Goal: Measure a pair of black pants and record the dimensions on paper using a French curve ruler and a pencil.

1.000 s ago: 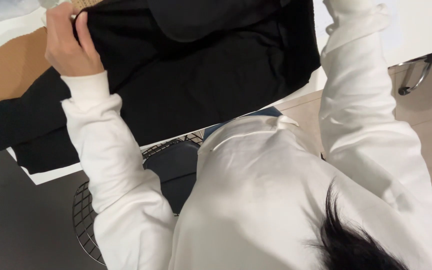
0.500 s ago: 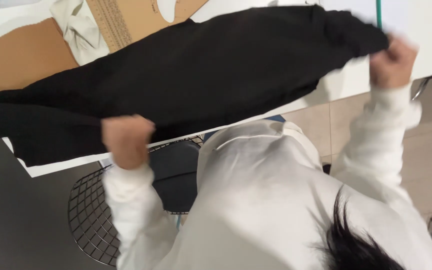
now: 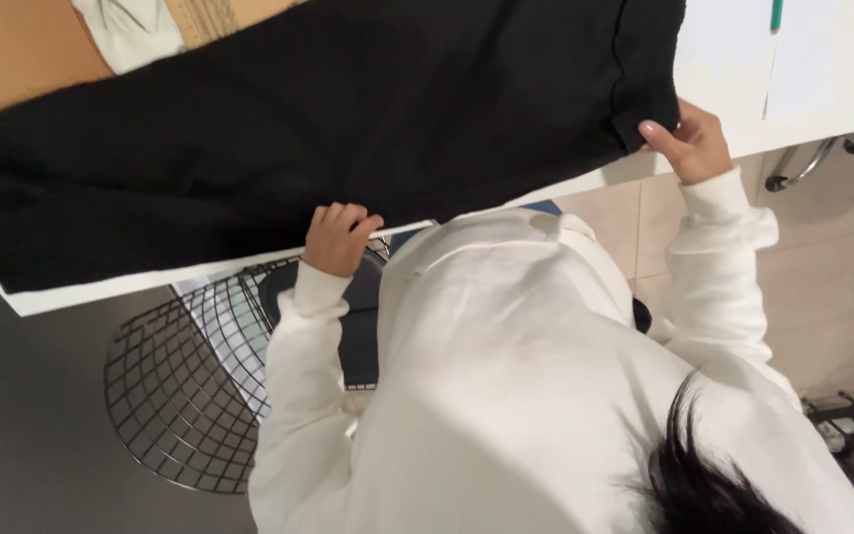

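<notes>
Black garment (image 3: pixel 348 129) spread across the white desk (image 3: pixel 822 79), its left end and top cut off by the frame. Left hand (image 3: pixel 340 237) fingers curled shut on its near edge, fingertips hidden in the cloth. Right hand (image 3: pixel 689 143) pinches the right corner, thumb underneath. Wire chair (image 3: pixel 190 386) below.

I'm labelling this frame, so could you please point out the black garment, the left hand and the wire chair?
black garment (image 3: pixel 348 129): head view, middle of the spread cloth.
left hand (image 3: pixel 340 237): head view, knuckles at the garment's near edge.
wire chair (image 3: pixel 185 396): head view, mesh of its seat.
</notes>
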